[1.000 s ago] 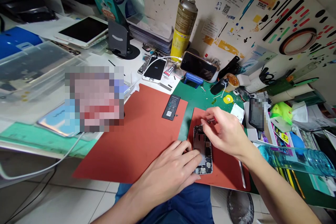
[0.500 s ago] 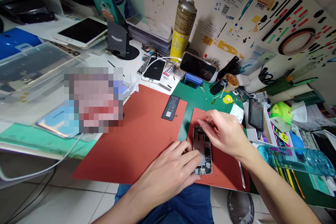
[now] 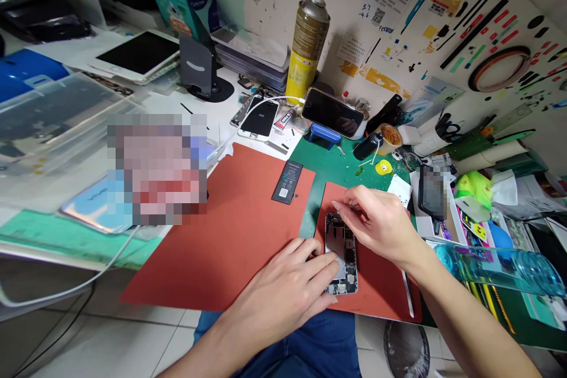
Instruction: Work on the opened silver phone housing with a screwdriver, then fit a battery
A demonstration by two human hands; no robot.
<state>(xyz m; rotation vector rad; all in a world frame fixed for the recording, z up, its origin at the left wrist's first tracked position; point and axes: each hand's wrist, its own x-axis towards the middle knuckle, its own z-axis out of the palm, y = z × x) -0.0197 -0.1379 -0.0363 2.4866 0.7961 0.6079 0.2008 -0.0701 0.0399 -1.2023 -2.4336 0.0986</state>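
Observation:
An opened smartphone (image 3: 349,269) with its inner parts bare lies on the right-hand red mat (image 3: 380,289). From the left, my left hand (image 3: 295,280) holds the phone, fingers curled over its left side and thumb at the lower edge. My right hand (image 3: 376,221) is closed in a pinch at the phone's top end. Whatever its fingertips grip, if anything, is too small or hidden. A black phone battery (image 3: 287,180) lies on the left red mat (image 3: 208,242), apart from both hands. To the right of the phone rests a thin pale tool (image 3: 408,295).
Behind the mats stand a phone on a blue stand (image 3: 332,113), a yellow spray can (image 3: 307,47) and a white-framed phone (image 3: 260,117). A clear blue bottle (image 3: 505,269) lies at the right beside a white tray (image 3: 420,221). A white cable (image 3: 101,271) hangs at the left.
The view has shifted very slightly. Both hands keep nearly the same place and grip, and the phone and battery stay where they were.

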